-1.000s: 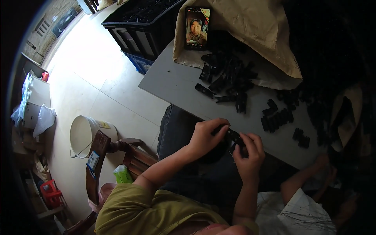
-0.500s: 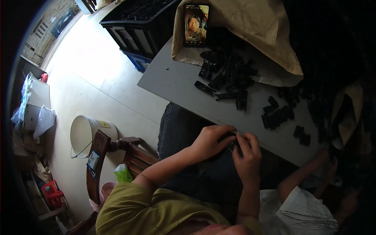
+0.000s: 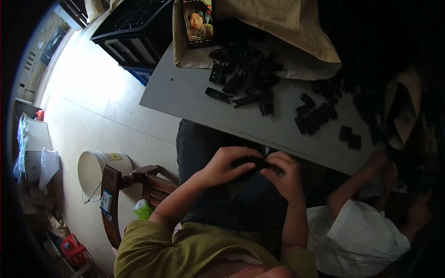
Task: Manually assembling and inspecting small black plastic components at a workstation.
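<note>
Over my lap, just off the table's near edge, my left hand (image 3: 227, 166) is closed around a small black plastic part (image 3: 247, 161), most of it hidden by the fingers. My right hand (image 3: 286, 178) pinches that part's right end with thumb and fingers, so the two hands nearly meet. Beyond them on the grey table (image 3: 181, 95) lies a loose heap of similar black plastic parts (image 3: 248, 76). Farther right, a tight row of black parts (image 3: 315, 119) and a smaller group (image 3: 350, 137) lie apart from the heap.
A lit phone (image 3: 199, 25) leans on a brown paper bag (image 3: 301, 32) at the back. Another person's arm (image 3: 352, 187) reaches to the table at right. Left are a black crate (image 3: 134, 44), a white bucket (image 3: 118, 162) and a wooden chair (image 3: 111, 194).
The whole view has shifted, so the table sits farther up and left. My right fingers have changed their hold, and the black part now lies more level between both hands.
</note>
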A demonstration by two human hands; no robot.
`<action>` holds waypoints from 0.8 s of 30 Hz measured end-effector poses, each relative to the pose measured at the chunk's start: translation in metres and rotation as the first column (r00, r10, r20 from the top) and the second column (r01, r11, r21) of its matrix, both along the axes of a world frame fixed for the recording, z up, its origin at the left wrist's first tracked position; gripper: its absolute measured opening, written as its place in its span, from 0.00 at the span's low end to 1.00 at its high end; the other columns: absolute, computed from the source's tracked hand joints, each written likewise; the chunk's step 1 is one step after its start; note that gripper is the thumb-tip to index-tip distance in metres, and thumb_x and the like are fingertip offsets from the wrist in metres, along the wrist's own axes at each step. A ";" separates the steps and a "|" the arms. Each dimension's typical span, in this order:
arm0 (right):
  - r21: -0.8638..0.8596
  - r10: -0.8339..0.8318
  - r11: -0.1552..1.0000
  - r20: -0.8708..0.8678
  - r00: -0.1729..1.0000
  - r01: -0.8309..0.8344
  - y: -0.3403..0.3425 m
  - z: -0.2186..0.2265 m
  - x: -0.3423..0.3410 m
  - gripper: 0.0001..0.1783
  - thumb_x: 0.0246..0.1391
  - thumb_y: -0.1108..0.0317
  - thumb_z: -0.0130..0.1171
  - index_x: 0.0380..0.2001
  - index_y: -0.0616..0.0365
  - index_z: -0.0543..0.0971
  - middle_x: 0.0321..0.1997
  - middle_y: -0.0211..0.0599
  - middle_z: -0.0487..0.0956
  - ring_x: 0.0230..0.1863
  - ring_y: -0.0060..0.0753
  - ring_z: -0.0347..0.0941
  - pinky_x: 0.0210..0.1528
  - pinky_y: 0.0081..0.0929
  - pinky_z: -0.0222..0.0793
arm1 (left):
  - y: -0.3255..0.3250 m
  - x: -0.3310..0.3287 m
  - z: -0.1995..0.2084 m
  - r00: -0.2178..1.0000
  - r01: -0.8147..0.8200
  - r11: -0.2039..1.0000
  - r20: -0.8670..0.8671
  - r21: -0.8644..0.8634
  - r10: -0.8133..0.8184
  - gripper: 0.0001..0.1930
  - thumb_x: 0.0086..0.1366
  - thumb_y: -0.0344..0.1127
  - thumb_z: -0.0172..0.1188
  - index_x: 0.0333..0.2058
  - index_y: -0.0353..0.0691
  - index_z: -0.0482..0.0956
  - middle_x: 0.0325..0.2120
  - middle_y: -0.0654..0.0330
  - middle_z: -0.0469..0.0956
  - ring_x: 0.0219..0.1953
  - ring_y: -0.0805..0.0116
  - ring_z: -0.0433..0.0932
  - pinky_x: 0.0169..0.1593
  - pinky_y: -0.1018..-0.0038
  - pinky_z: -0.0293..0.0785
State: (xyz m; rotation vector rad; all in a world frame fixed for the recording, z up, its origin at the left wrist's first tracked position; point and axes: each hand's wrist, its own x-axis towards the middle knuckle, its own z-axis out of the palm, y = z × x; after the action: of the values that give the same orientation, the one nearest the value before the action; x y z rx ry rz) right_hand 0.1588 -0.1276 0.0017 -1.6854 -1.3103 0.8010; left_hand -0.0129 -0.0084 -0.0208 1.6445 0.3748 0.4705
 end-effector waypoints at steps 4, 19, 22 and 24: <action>0.146 -0.273 0.961 0.409 0.871 0.233 0.002 -0.003 0.026 0.14 0.50 0.66 0.63 0.38 0.64 0.78 0.39 0.40 0.72 0.40 0.37 0.73 0.38 0.29 0.71 | 0.038 -0.007 0.011 0.996 -0.089 0.836 0.052 0.541 0.072 0.14 0.61 0.39 0.54 0.43 0.43 0.78 0.49 0.53 0.71 0.54 0.52 0.67 0.56 0.59 0.62; 0.310 -0.407 0.913 0.661 0.630 0.265 0.019 -0.040 0.054 0.12 0.53 0.72 0.57 0.41 0.62 0.77 0.46 0.41 0.70 0.43 0.39 0.73 0.41 0.31 0.72 | 0.228 0.013 0.024 0.720 -0.598 0.329 0.308 0.731 0.622 0.14 0.54 0.22 0.49 0.41 0.38 0.74 0.42 0.52 0.73 0.47 0.55 0.73 0.52 0.65 0.69; 0.332 -0.425 0.905 0.686 0.590 0.266 0.024 -0.042 0.056 0.12 0.53 0.72 0.57 0.42 0.61 0.76 0.47 0.41 0.70 0.43 0.39 0.73 0.41 0.31 0.73 | 0.175 -0.006 0.004 0.886 -0.402 0.520 0.177 0.754 0.428 0.14 0.53 0.26 0.59 0.40 0.41 0.75 0.39 0.58 0.75 0.42 0.65 0.74 0.45 0.70 0.71; 0.356 -0.431 0.902 0.714 0.552 0.245 0.026 -0.042 0.053 0.13 0.53 0.72 0.57 0.42 0.61 0.75 0.47 0.41 0.70 0.43 0.39 0.73 0.41 0.32 0.73 | 0.137 -0.018 0.011 0.947 -0.223 0.581 0.032 0.783 0.320 0.14 0.51 0.30 0.62 0.39 0.41 0.74 0.40 0.56 0.72 0.47 0.57 0.69 0.51 0.64 0.66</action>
State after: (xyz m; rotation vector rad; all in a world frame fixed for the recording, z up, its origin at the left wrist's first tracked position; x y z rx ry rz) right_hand 0.2120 -0.1013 -0.0405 -2.1013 -1.4566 -0.3987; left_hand -0.0310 0.1288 -0.0102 2.5010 0.5635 0.8627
